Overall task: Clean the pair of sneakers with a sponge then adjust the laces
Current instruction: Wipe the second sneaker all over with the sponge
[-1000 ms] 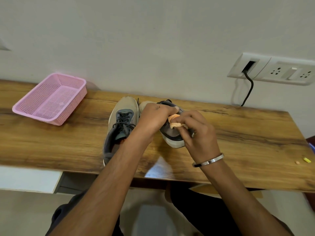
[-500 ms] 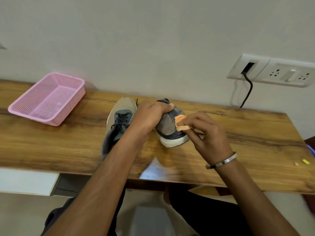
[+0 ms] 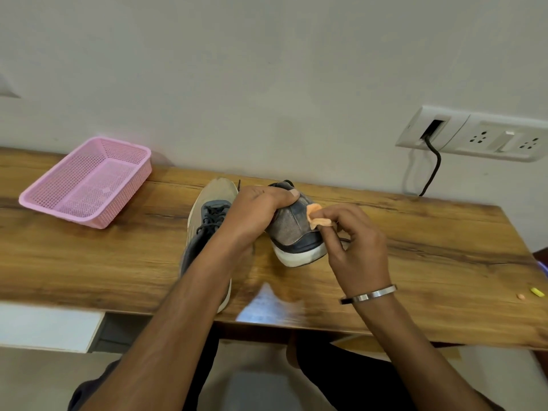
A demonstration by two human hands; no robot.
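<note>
Two sneakers [image 3: 293, 229]; one sponge [image 3: 318, 218]

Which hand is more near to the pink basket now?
Left. The left hand grips the tilted sneaker, on the side toward the pink basket. The right hand, pinching the sponge, is farther right.

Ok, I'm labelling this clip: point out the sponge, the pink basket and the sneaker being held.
sponge [image 3: 318, 217], head view, orange middle.
pink basket [image 3: 124, 206], head view, near right wall.
held sneaker [image 3: 292, 229], head view, grey side panel.
</note>
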